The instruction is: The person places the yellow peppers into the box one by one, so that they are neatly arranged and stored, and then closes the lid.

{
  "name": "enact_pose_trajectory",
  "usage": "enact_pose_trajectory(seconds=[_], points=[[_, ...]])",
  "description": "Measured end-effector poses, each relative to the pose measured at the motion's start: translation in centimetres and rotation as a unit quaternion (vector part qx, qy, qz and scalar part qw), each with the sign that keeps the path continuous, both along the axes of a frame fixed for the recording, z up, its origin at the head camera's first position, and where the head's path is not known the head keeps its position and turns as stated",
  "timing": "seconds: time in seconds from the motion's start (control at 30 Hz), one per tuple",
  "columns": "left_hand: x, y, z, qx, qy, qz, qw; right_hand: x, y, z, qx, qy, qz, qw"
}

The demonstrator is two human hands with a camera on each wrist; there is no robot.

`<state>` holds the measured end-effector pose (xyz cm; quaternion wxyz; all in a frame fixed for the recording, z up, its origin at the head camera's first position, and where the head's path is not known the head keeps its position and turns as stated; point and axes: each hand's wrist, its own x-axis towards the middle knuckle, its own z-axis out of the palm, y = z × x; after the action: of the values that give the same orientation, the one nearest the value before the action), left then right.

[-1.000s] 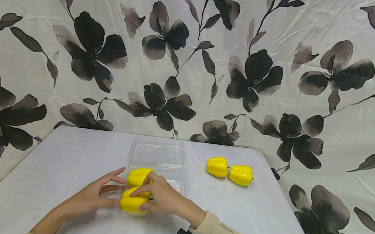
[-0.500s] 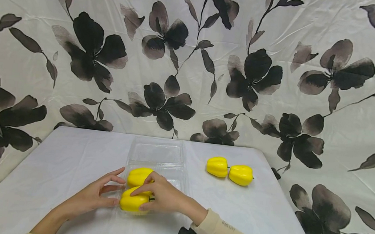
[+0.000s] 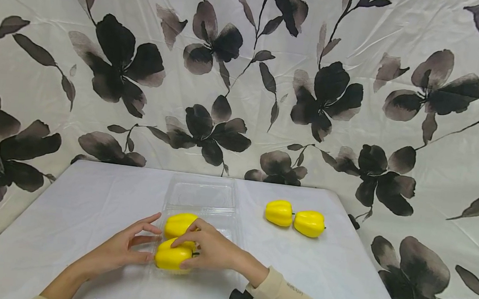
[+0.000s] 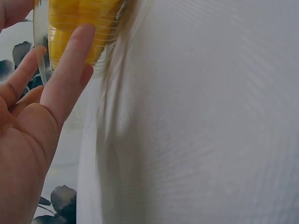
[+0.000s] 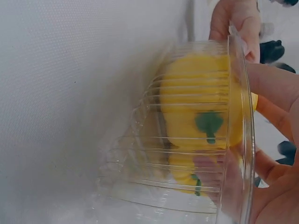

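A yellow bell pepper (image 3: 170, 258) lies at the near left of a clear plastic clamshell container (image 3: 201, 196), whose lid is folded back. Behind it sits a second yellow bell pepper (image 3: 178, 226), also in the container. My right hand (image 3: 215, 249) reaches over the right rim and pinches the near pepper between thumb and fingers, by its green stem. At the container's left side, my left hand (image 3: 121, 247) rests with extended fingers against the wall. The left wrist view has a fingertip on the ribbed plastic. Through the wall (image 5: 201, 158), the right wrist view catches both stems.
Two more yellow peppers, a left one (image 3: 278, 213) and a right one (image 3: 309, 223), lie on the white-covered table (image 3: 89, 203) right of the container. A floral cloth (image 3: 269, 100) hangs behind the table. A black device (image 3: 240, 298) sits below the right wrist.
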<state>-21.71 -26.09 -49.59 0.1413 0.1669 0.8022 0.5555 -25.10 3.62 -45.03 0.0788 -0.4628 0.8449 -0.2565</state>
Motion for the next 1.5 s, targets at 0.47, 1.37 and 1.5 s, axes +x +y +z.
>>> enact_pose_trajectory(seconds=[0.47,1.37,1.5], points=[[-0.2,0.0,0.0,-0.006,-0.003,0.006,1.0,-0.4,2.0,1.0,0.004,-0.023,0.008,0.9997],[-1.2,-0.4,-0.1,-0.006,-0.007,0.009,0.9999,-7.1,13.4,4.3,-0.007,0.013,-0.138,0.9903],[-1.2,-0.4,0.0,-0.005,-0.008,0.007,0.9999,-8.1,14.6,3.7,-0.007,0.019,-0.153,0.9881]])
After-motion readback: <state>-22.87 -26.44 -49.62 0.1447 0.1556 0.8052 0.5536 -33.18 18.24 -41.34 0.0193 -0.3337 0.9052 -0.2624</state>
